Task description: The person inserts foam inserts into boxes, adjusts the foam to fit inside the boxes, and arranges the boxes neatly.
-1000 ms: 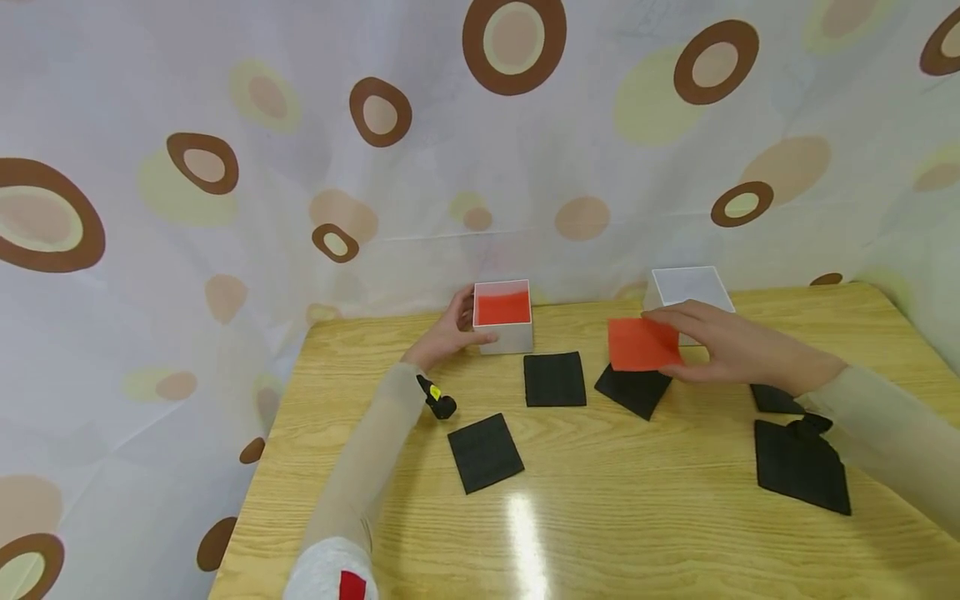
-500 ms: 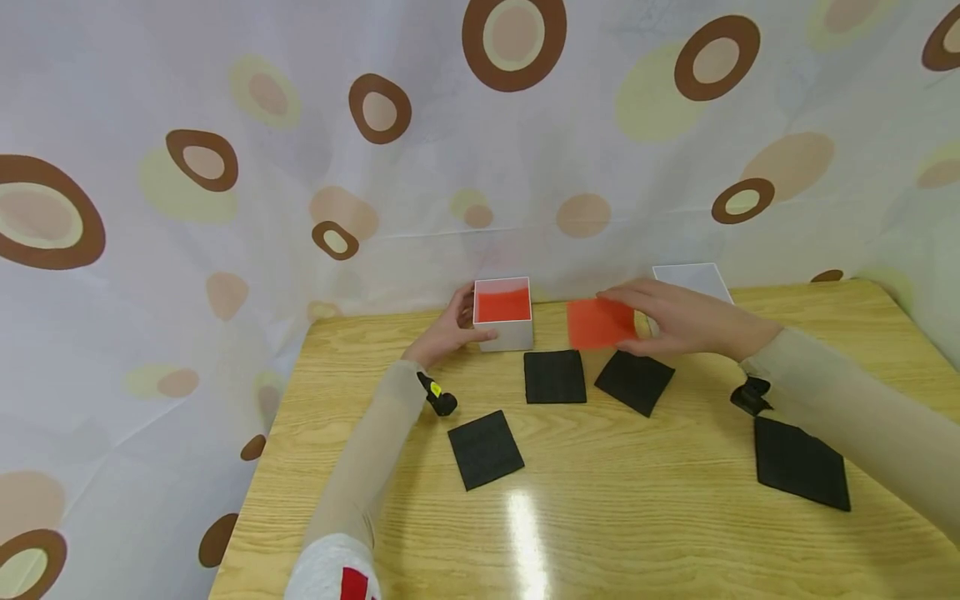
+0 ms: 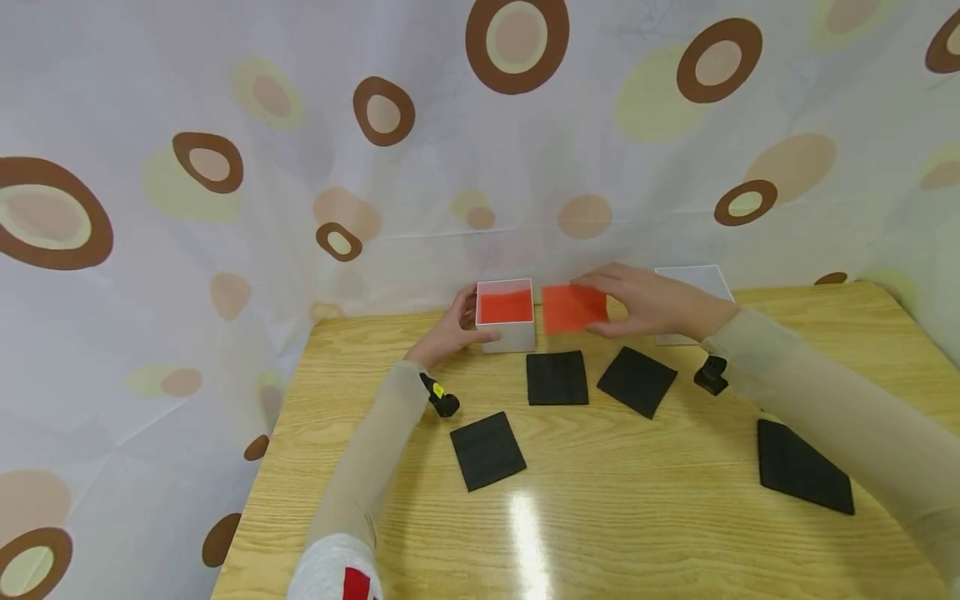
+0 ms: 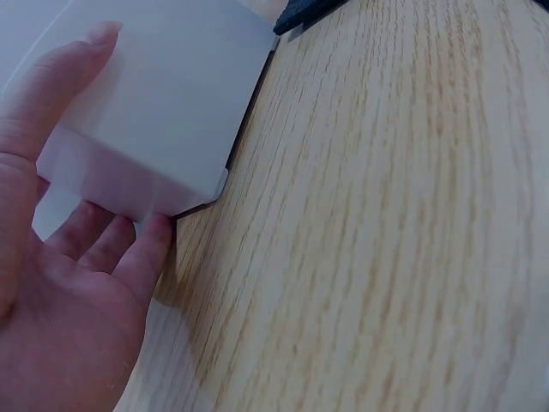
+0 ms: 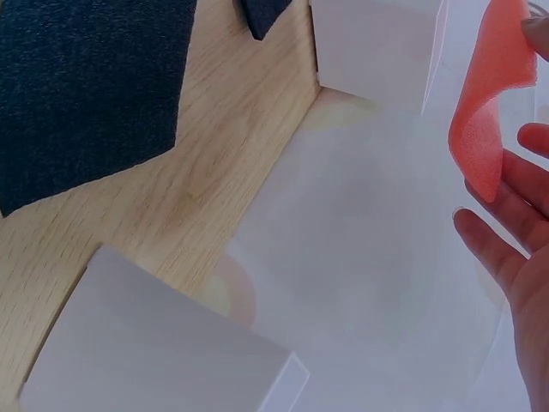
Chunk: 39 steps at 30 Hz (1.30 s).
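Note:
My left hand (image 3: 447, 336) holds the left white box (image 3: 510, 338) at the table's back edge. Its thumb lies along the front wall and the other fingers wrap the left side, as the left wrist view also shows. Inside that box lies a red felt square (image 3: 506, 308). Just right of the box, my right hand (image 3: 652, 302) pinches another red felt square (image 3: 568, 310) by its right edge, above the table. In the right wrist view this held felt (image 5: 482, 112) curls at its lower end, between thumb and fingers; part of the hand is cut off.
A second white box (image 5: 154, 343) stands at the back right, partly behind my right hand. Black felt squares (image 3: 557, 377) lie scattered on the wooden table (image 3: 615, 517), one partly under my right forearm. A patterned curtain (image 3: 450, 183) hangs right behind the boxes.
My right hand has moved left and away from me with the red felt square, from in front of the right box to beside the left box. My left hand stays on its box.

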### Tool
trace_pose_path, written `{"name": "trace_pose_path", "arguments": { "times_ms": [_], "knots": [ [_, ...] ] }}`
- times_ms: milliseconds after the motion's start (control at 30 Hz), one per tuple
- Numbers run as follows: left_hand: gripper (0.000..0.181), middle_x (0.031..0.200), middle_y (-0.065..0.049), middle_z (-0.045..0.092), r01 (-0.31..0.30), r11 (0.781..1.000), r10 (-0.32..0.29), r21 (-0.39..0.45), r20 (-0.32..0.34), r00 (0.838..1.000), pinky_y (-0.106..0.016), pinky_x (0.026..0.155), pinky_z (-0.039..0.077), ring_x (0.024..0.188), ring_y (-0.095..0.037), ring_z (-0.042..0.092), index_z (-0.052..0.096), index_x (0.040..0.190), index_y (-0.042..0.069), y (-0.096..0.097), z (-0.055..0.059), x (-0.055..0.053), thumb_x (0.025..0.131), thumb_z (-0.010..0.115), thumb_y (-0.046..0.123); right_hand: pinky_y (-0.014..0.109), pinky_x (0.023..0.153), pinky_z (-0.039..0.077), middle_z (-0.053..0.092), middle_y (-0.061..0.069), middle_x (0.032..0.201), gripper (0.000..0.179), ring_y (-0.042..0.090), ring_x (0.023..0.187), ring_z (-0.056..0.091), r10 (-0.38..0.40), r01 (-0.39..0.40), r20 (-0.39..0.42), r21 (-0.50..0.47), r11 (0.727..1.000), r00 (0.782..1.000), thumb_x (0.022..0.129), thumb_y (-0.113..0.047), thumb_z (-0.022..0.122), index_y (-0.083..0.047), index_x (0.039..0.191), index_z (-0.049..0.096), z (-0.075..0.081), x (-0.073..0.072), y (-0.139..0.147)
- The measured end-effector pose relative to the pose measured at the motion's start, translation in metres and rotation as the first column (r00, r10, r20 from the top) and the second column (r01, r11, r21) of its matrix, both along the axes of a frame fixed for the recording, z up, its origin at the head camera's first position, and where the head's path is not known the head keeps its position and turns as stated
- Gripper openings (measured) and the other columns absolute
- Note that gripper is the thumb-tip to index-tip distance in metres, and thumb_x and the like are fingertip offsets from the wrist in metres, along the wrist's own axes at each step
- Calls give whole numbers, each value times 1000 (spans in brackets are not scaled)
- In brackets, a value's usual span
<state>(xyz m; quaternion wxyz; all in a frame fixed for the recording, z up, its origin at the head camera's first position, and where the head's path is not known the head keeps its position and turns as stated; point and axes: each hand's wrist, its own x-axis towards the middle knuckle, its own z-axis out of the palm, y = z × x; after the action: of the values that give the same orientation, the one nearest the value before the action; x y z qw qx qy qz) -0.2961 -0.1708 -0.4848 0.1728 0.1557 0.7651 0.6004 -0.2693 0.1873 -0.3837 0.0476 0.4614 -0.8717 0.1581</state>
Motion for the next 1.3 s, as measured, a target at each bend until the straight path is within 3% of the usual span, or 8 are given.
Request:
{"name": "trace_pose_path", "arguments": {
  "times_ms": [500,733,1067,1300],
  "knots": [
    [101,167,-1,28,4,1000,-4,8,-3,1000,-45,124,30,155,-25,28,10,167,25,0,-1,-4,94,78,10,56,108,48,64,21,138,58,40,127,58,-38,38,19,-13,999,999,92,-27,78,4,138,61,-3,-17,-17],
    [102,166,-1,30,-4,1000,4,-14,12,1000,-44,124,31,154,-25,30,11,167,26,-1,1,0,93,80,13,55,107,49,65,20,136,54,39,125,58,-2,3,40,-46,999,999,93,-27,77,2,137,63,-2,-23,-32],
    [102,168,-1,27,6,1000,-5,-17,4,1000,-46,125,29,155,-25,28,10,167,25,-1,-3,-1,93,80,15,54,107,49,65,22,133,52,40,123,59,42,-41,5,-71,997,999,92,-26,79,3,132,66,-3,-36,-60],
    [102,170,-2,23,2,1000,-2,-27,8,1000,-45,125,29,156,-25,26,8,167,25,-1,2,2,95,78,14,54,109,47,64,21,136,51,40,126,58,31,-29,24,-80,996,999,93,-28,77,1,133,66,-5,-42,-72]
  ]
}}
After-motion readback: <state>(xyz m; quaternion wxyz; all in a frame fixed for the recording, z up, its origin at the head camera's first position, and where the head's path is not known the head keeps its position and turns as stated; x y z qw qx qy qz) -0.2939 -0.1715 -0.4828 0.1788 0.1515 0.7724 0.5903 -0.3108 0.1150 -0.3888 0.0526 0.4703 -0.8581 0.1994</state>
